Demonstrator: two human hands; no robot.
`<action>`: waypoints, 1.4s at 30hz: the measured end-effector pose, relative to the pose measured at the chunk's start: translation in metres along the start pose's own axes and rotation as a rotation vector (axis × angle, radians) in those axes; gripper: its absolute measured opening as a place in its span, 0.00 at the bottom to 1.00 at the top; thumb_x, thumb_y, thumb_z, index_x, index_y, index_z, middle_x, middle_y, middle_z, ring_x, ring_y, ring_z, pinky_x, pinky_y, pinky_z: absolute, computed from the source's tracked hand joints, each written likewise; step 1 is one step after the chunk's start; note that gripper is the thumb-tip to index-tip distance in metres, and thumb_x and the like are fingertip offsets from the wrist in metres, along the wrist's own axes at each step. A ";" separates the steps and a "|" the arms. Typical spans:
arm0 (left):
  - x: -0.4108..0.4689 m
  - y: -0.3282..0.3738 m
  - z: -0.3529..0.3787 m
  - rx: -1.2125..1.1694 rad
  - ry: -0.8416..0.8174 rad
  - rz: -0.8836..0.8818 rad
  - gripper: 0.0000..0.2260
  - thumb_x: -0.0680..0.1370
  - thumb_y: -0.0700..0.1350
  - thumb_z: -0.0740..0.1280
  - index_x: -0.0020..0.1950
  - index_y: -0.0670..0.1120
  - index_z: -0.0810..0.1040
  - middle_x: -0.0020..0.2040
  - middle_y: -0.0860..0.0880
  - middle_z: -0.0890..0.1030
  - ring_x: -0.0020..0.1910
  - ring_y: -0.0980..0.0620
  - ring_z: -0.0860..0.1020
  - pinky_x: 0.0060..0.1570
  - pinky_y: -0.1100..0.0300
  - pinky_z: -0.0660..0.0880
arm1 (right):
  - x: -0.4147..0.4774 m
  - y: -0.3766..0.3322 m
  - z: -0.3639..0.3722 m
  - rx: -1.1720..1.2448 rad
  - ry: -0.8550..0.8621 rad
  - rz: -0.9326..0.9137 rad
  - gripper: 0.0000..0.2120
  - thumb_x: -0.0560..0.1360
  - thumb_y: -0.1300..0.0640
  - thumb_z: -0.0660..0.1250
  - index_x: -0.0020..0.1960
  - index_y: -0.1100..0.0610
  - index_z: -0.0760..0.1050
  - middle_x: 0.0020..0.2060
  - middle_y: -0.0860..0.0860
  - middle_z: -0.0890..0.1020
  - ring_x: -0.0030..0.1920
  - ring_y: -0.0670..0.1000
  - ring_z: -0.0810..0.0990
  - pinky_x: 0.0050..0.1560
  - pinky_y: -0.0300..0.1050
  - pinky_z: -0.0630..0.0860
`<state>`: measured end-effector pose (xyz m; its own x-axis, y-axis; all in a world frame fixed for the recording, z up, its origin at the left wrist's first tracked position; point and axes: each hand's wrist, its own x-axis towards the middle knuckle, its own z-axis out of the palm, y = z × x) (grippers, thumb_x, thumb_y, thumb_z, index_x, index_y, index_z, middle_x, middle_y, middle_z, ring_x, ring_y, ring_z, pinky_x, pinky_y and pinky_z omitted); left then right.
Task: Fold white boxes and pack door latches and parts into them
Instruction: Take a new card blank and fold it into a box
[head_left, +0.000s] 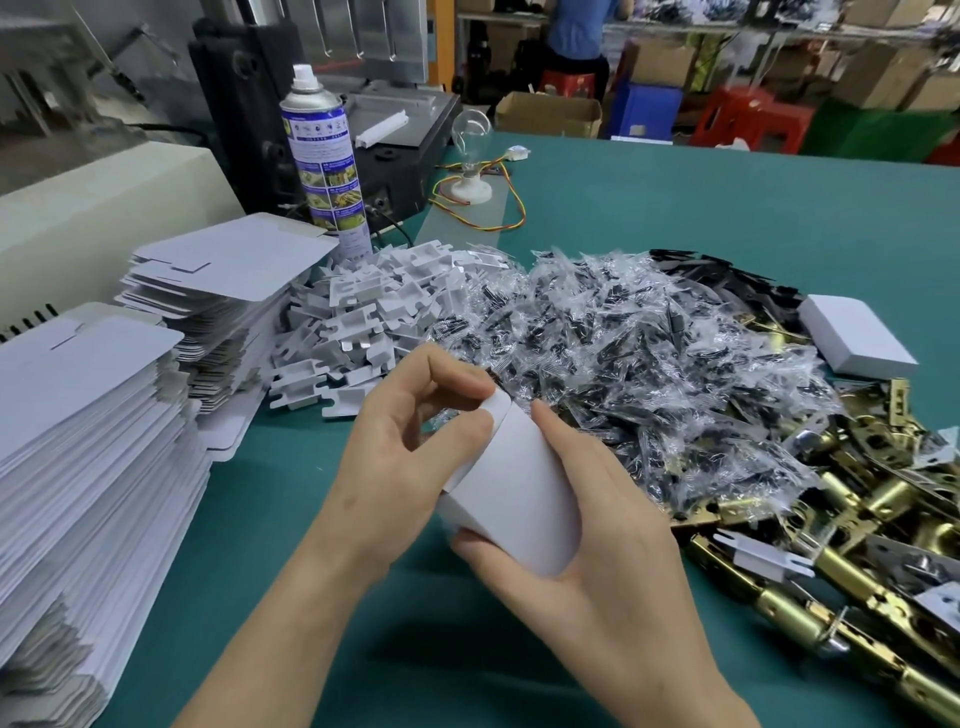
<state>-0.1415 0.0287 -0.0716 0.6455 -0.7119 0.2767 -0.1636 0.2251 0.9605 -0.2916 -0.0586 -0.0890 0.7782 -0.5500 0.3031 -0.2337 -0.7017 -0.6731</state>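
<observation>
A small white box (519, 488) is held above the green table in front of me. My right hand (587, 525) grips its body from the right and below. My left hand (410, 441) pinches the end flap at the box's top left between thumb and fingers. Brass door latches (852, 519) lie heaped at the right. Behind the box spreads a pile of clear plastic bags (623, 353) holding dark small parts. White plastic pieces (363, 317) are heaped left of the bags. One closed white box (854, 340) rests on the far right of the piles.
Two tall stacks of flat white box blanks (88, 457) fill the left side. A spray can (324, 156) stands behind them beside a dark machine (363, 119). A bulb on a socket with wires (470, 156) sits farther back. A person sits in the background.
</observation>
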 end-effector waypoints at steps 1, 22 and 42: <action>0.000 0.000 -0.001 0.011 -0.005 0.011 0.04 0.70 0.51 0.70 0.43 0.58 0.79 0.50 0.53 0.83 0.50 0.55 0.80 0.49 0.66 0.74 | 0.000 0.000 0.001 0.004 -0.001 -0.007 0.47 0.65 0.31 0.70 0.80 0.46 0.63 0.66 0.33 0.72 0.66 0.37 0.73 0.62 0.33 0.72; 0.000 -0.007 -0.009 0.282 0.014 0.259 0.11 0.77 0.49 0.60 0.44 0.46 0.79 0.45 0.51 0.81 0.48 0.46 0.80 0.47 0.45 0.74 | -0.001 0.002 0.003 0.117 0.049 -0.127 0.31 0.70 0.33 0.72 0.68 0.43 0.70 0.64 0.39 0.78 0.62 0.41 0.78 0.59 0.40 0.75; 0.003 -0.017 -0.010 0.538 -0.241 0.397 0.25 0.86 0.64 0.53 0.76 0.54 0.74 0.74 0.57 0.76 0.74 0.51 0.74 0.72 0.55 0.68 | 0.002 0.009 -0.003 0.221 -0.009 0.004 0.28 0.74 0.32 0.67 0.70 0.39 0.67 0.60 0.35 0.79 0.59 0.42 0.79 0.52 0.33 0.70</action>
<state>-0.1293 0.0287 -0.0877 0.2877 -0.7855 0.5479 -0.7384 0.1824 0.6492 -0.2934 -0.0674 -0.0927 0.7829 -0.5478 0.2949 -0.1038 -0.5824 -0.8063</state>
